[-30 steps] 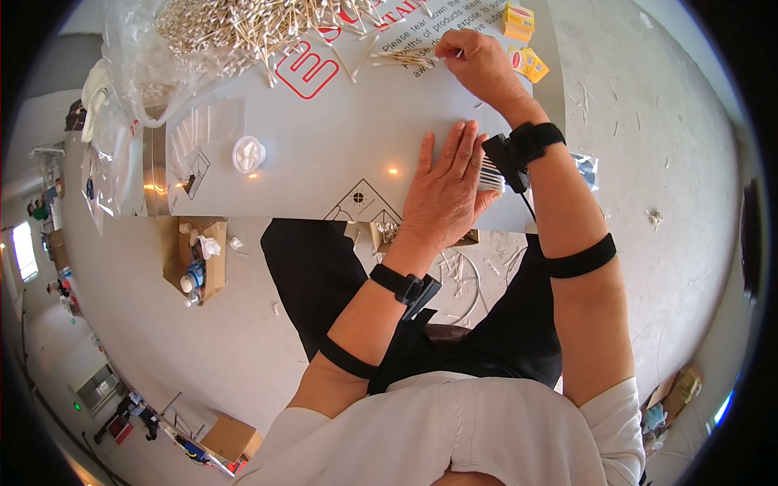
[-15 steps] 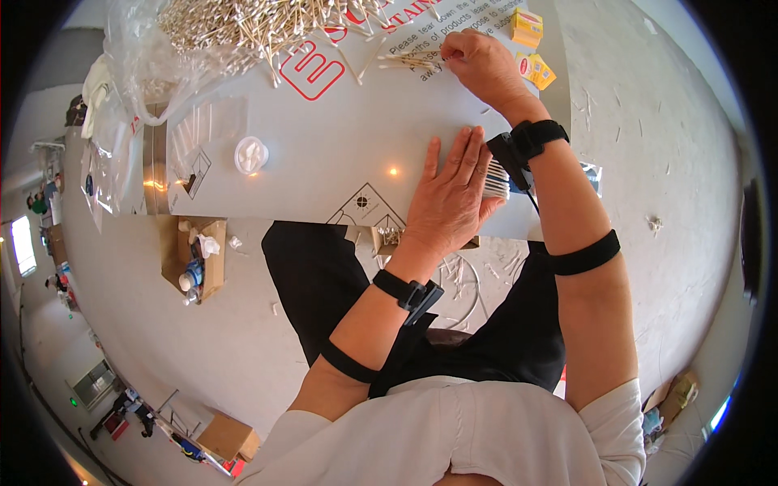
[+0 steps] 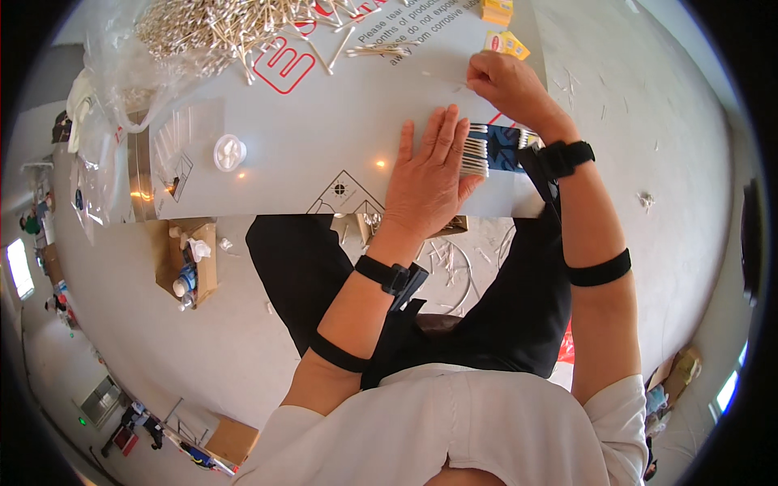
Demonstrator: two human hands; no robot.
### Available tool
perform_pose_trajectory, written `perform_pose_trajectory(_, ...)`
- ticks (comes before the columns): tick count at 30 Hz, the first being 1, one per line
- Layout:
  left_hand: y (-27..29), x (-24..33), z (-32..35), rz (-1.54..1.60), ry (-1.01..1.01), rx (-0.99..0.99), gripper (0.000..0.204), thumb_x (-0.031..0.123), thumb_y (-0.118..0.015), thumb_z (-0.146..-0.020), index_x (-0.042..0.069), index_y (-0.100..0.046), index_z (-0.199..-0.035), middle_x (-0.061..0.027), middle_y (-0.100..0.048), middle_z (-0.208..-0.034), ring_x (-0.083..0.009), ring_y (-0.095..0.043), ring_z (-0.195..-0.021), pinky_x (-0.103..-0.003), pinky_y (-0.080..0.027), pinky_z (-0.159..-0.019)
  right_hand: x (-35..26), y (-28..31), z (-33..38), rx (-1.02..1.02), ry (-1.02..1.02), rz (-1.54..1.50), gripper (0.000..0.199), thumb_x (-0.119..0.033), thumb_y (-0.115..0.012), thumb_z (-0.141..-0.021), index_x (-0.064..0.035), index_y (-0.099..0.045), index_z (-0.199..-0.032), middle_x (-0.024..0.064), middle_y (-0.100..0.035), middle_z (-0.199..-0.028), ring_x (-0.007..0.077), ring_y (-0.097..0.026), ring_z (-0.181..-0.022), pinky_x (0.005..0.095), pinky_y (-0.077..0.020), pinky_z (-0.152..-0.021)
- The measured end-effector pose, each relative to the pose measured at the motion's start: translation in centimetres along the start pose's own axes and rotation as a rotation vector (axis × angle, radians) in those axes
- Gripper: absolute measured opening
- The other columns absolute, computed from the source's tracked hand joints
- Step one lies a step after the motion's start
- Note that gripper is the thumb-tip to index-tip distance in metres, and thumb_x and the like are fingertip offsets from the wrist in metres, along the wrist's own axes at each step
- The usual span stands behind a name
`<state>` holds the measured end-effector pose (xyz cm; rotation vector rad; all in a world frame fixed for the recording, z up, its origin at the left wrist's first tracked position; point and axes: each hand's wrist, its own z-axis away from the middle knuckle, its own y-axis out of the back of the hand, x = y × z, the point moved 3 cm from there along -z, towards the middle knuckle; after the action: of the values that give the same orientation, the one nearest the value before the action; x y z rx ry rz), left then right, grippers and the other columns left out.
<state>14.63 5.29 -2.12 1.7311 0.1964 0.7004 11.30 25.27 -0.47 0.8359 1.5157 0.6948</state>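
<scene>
My left hand (image 3: 425, 174) lies flat with fingers spread on the white table sheet (image 3: 324, 121). Its fingertips press on a row of cotton swabs (image 3: 474, 158) lined up on a dark blue card (image 3: 498, 146). Just beyond the card, my right hand (image 3: 506, 85) is pinched on a thin cotton swab that points to the left. A small bunch of loose swabs (image 3: 377, 51) lies further up the table. A big pile of swabs (image 3: 211, 28) is heaped at the far left.
A clear plastic bag (image 3: 121, 73) lies at the table's left end, and a small round white tub (image 3: 229, 151) stands on the sheet. Yellow packets (image 3: 506, 44) lie at the far right. On the floor to the left is an open cardboard box (image 3: 190, 259).
My right hand has drawn back from the small bunch of swabs toward the blue card, with a swab pinched in it. My left hand has stayed flat on the card.
</scene>
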Motion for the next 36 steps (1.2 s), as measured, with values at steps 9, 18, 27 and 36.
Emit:
perform_pose_trajectory(9,-0.2,0.3,0.0,-0.037,-0.011,0.014,0.077,0.048,-0.056,-0.091,0.0,-0.035,-0.148,-0.0127,-0.022,-0.161,-0.0255,-0.02,-0.149,-0.052,-0.012,-0.12,-1.6,-0.1,3.6,-0.024,0.052,0.053,0.011,-0.009,-0.06,-0.085,-0.0038,-0.054,-0.078,0.0112,-0.06,-0.081,0.0358,-0.059,-0.074,0.0428,-0.0476,-0.066)
perform_pose_trajectory(18,0.1,0.4,-0.2,-0.036,-0.014,-0.008,0.076,0.046,-0.056,-0.092,0.0,-0.034,-0.148,-0.0154,-0.028,-0.157,-0.0275,-0.023,-0.147,-0.051,-0.011,-0.12,-1.1,0.6,5.6,0.175,-0.085,-0.218,0.011,-0.003,-0.064,-0.081,-0.0011,-0.065,-0.092,0.0106,-0.061,-0.08,0.0262,-0.062,-0.073,0.0332,-0.0506,-0.07)
perform_pose_trajectory(27,0.1,0.3,0.0,-0.014,-0.038,0.058,0.073,0.04,-0.064,-0.089,0.001,-0.038,-0.145,-0.0151,-0.036,-0.148,-0.0317,-0.031,-0.142,-0.052,-0.02,-0.118,-4.7,0.3,9.3,0.096,-0.183,-0.104,0.047,-0.002,-0.076,-0.068,-0.0044,-0.065,-0.114,0.0136,-0.06,-0.104,0.0329,-0.064,-0.096,0.0402,-0.0534,-0.083)
perform_pose_trajectory(36,0.1,0.4,-0.1,-0.022,-0.059,0.069,0.071,0.038,-0.065,-0.089,0.001,-0.04,-0.144,-0.0137,-0.04,-0.142,-0.0331,-0.034,-0.138,-0.05,-0.024,-0.117,-3.6,1.5,11.8,0.313,-0.28,-0.145,0.037,-0.005,-0.07,-0.079,-0.0038,-0.064,-0.115,0.0132,-0.059,-0.118,0.0337,-0.062,-0.101,0.0404,-0.0523,-0.085)
